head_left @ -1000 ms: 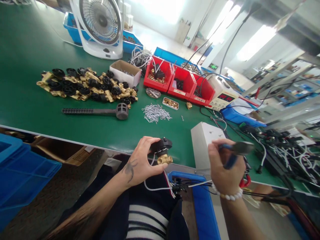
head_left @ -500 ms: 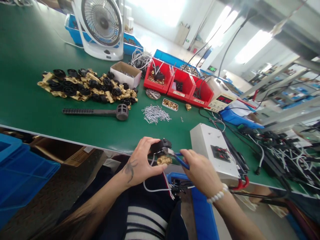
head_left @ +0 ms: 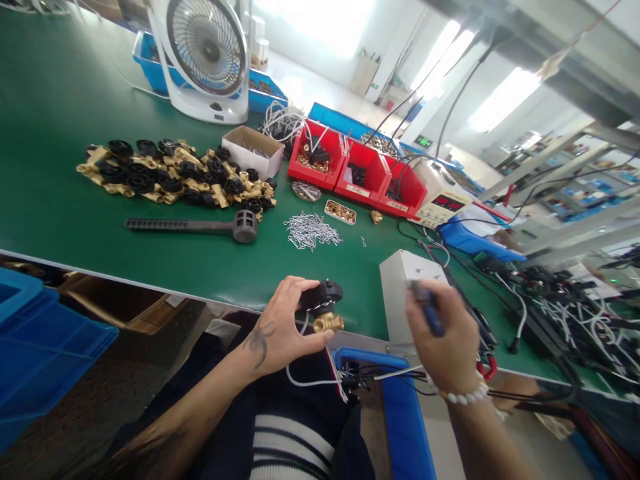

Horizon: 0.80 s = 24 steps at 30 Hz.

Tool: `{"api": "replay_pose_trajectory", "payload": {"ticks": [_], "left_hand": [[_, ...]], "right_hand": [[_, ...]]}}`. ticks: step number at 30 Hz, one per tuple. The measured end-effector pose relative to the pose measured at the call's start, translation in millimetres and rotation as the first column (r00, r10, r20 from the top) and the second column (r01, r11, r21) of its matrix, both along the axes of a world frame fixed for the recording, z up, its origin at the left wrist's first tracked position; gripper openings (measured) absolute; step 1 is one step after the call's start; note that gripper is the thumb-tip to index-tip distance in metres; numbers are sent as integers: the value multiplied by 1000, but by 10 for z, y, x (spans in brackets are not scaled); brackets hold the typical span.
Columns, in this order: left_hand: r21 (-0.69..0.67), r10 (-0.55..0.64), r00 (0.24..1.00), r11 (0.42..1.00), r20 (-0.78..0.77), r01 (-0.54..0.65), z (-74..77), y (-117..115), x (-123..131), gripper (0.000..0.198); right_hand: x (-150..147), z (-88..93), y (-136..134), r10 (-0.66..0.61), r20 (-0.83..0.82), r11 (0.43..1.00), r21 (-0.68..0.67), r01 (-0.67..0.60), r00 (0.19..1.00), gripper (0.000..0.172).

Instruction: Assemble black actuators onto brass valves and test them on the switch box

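Note:
My left hand (head_left: 285, 320) is wrapped round a black and brass valve assembly (head_left: 327, 323) at the table's front edge, its brass body facing right and a white cable hanging below. My right hand (head_left: 445, 333) is closed on blue-handled pliers (head_left: 431, 310), blurred by motion, in front of the grey control box (head_left: 395, 293). The tips of the pliers cannot be made out. Beyond my hands, a pile of small silver pins (head_left: 313, 231) lies on the green table (head_left: 210, 263).
Brass and black parts (head_left: 175, 173) are heaped at the left, behind a dark grey tool (head_left: 195, 227). Red bins (head_left: 357, 190), a white fan (head_left: 207, 110) and a power supply (head_left: 440, 200) stand at the back. Black cables (head_left: 555, 320) crowd the right.
My right hand has moved right with the pliers, away from the valve assembly and over to the grey box. My left hand keeps its hold in nearly the same place.

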<state>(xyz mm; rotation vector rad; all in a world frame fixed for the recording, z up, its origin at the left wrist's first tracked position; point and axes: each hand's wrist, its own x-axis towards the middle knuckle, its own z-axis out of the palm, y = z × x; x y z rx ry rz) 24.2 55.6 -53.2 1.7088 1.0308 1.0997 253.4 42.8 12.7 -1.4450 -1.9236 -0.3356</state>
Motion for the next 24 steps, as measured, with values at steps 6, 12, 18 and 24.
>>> {"api": "replay_pose_trajectory", "payload": {"ticks": [6,12,18,24], "left_hand": [[-12,8,1000,1000,12,-8,6,-14,-11,58],[12,5,1000,1000,9,-5,1,-7,-3,55],[-1,5,1000,1000,8,-5,11,-3,1,57],[1,8,1000,1000,-5,-8,0,3,3,58]], "right_hand": [[-36,-50,4,210,249,964,-211,-158,946,22],[10,-19,40,37,-33,980,195,-30,999,18],[-13,-43,45,220,286,947,-291,-135,933,21],[16,-61,28,21,-19,991,131,-18,1000,19]]}}
